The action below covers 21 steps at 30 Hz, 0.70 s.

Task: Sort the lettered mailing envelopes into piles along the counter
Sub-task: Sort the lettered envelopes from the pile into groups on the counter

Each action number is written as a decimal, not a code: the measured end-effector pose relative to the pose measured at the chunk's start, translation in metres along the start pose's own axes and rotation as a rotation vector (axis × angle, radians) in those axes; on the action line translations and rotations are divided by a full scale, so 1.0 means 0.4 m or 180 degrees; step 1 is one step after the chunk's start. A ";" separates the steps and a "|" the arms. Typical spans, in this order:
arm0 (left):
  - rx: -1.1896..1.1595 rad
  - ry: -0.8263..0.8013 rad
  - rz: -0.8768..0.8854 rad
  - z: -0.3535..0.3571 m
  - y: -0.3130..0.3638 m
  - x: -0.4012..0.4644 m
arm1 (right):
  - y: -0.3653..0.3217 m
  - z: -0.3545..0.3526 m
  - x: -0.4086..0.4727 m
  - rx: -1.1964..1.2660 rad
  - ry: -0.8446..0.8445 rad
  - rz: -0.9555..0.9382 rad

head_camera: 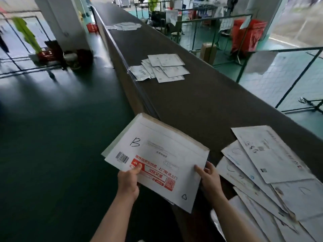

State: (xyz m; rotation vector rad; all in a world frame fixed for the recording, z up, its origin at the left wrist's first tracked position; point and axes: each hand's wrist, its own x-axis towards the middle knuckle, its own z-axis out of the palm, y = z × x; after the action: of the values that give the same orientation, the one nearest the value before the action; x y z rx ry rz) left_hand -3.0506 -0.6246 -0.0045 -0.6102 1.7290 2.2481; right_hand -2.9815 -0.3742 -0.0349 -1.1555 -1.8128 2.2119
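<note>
A stack of white mailing envelopes (157, 154) is held up at the near end of the long dark counter (201, 102). The top one has a handwritten "B", a barcode and red print. My left hand (128, 182) grips the stack's lower left edge, thumb on top. My right hand (208, 179) pinches the lower right edge, thumb on the face. A loose heap of envelopes (272, 180) lies on the counter at my right. A second pile (162, 69) sits mid-counter near the left rail. A third pile (125, 26) lies far down the counter.
A metal rail (122, 62) runs along the counter's left edge, with dark green floor (52, 137) beyond it. Right of the counter stand black frame barriers (297, 79), a cardboard box (208, 53) and red bins (248, 35).
</note>
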 end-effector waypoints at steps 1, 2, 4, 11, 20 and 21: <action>-0.0087 0.0096 0.0036 -0.049 0.035 0.034 | -0.025 0.090 0.006 -0.0093 -0.0185 0.0017; -0.0223 0.0180 0.0092 -0.106 0.073 0.077 | -0.058 0.193 0.016 -0.0155 -0.0353 -0.0006; -0.0373 0.0289 0.0116 -0.172 0.118 0.139 | -0.101 0.329 0.035 -0.0256 -0.0557 -0.0132; -0.1020 0.0645 -0.0149 -0.335 0.211 0.350 | -0.177 0.668 0.168 -0.0160 -0.1167 -0.0098; -0.0844 0.0747 -0.0192 -0.393 0.436 0.827 | -0.255 0.980 0.593 -0.0256 -0.1413 0.0066; -0.0831 0.0810 -0.0178 -0.395 0.480 0.889 | -0.282 1.013 0.658 -0.0300 -0.1399 0.0076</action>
State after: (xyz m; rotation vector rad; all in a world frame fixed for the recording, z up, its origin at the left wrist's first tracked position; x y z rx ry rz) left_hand -3.4196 -0.8506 -0.0377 -1.0271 1.5074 2.4653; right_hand -3.4465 -0.5454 -0.0580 -0.7429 -2.0802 2.5775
